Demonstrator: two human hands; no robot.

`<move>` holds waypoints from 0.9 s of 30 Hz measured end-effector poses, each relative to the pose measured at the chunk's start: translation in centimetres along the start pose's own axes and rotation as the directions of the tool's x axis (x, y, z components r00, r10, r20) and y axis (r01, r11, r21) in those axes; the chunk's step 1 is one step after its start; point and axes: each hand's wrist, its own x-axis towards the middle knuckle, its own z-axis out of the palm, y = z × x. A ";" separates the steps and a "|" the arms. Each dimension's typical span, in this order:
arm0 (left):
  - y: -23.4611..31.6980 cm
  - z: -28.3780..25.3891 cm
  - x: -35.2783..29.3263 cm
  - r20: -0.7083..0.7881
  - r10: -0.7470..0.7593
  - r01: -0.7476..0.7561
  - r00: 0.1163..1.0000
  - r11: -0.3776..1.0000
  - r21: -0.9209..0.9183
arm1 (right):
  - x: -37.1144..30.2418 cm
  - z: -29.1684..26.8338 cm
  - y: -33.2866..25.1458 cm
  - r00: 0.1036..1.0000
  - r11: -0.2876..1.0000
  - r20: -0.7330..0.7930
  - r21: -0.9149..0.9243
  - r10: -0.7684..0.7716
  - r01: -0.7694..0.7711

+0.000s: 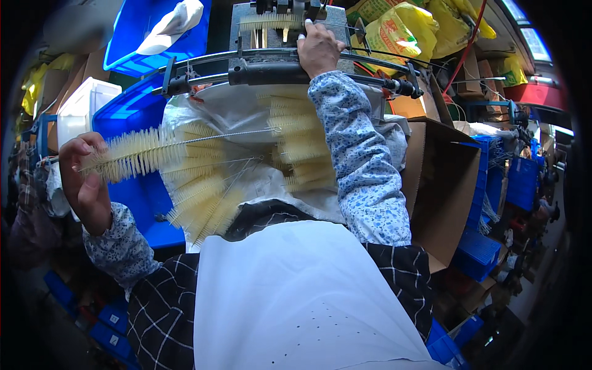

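Observation:
My left hand is closed round the bristle end of a bottle brush with cream bristles. Its bare twisted wire points right across my lap, ending in a small loop. At the top, my right hand reaches to a machine, fingers bent at the end of another cream brush. That brush lies sideways in the machine, and my fingertips seem to pinch it where bristles meet wire. Below lie a left pile of brushes and a right pile of brushes, on white sheeting over my lap.
A curved metal rail with a dark padded bar crosses in front of the machine. Blue bins and a white container stand left. An open cardboard box is at my right, with yellow bags behind it.

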 end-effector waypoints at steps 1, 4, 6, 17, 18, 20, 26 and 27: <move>0.0 0.4 0.4 0.019 0.005 -0.005 1.000 1.000 0.009 | 0.0 -0.2 0.0 1.000 1.000 -0.012 -0.013 0.009 -0.009; 0.7 0.5 0.2 0.032 -0.007 0.006 0.999 0.999 0.036 | 0.3 -0.4 0.0 0.997 0.998 0.075 0.056 -0.023 0.019; 0.6 0.4 0.4 0.005 -0.019 0.019 1.000 1.000 0.023 | 0.3 -0.7 1.7 0.999 0.998 0.015 0.049 -0.033 0.032; -0.7 -0.1 0.0 -0.012 -0.029 0.029 1.000 1.000 0.004 | 1.6 -2.4 14.0 0.998 0.989 0.036 0.143 -0.042 0.036; -0.9 0.2 0.2 0.000 -0.030 0.030 1.000 0.999 -0.026 | 2.1 -2.7 14.9 0.997 0.972 0.031 0.223 -0.076 0.067; -0.6 1.4 0.9 0.048 -0.102 0.107 0.994 0.989 -0.101 | 3.7 -2.2 16.8 0.999 0.989 -0.004 0.144 0.036 -0.035; -2.5 5.4 3.0 0.264 -0.093 0.140 0.960 0.976 -0.164 | 4.0 -4.7 18.9 0.975 0.934 0.129 -0.287 -0.181 0.212; -2.7 5.7 3.0 0.286 -0.094 0.141 0.954 0.979 -0.149 | 4.1 -6.2 18.8 0.958 0.959 0.218 -0.170 -0.186 0.225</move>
